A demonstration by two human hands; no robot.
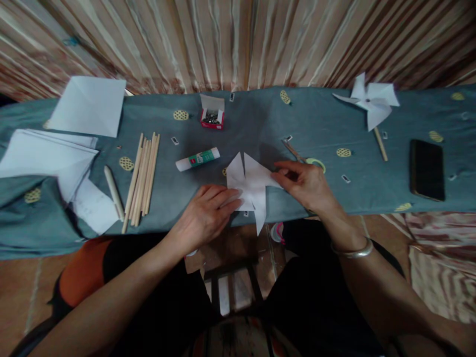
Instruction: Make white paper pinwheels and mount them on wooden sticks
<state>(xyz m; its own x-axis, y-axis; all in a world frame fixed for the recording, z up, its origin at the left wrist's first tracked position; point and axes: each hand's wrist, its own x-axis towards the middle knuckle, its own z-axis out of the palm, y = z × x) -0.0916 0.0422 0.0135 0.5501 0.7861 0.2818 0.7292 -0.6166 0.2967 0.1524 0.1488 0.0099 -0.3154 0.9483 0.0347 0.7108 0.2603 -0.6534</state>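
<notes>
A white paper square [253, 184] with slits cut in toward its middle lies at the table's front edge, one of its points hanging over. My left hand [208, 210] grips its lower left part, thumb and fingers on the sheet. At the right, my right hand [303, 181] pinches one of the cut points between thumb and forefinger. Just behind that hand lie scissors [314, 162] with pale green handles, partly hidden. A glue stick [198, 158] rests to the left of the paper. Farther back stands an open red box [212, 119] of small metal pins or tacks.
On the left are several wooden sticks [143, 181], a pen-like white tool [113, 192], a paper sheet [91, 106] and stacked paper pieces [40, 153]. A finished paper pinwheel [372, 101] on a stick and a black phone [427, 170] lie at the right. A curtain [238, 44] hangs behind the table.
</notes>
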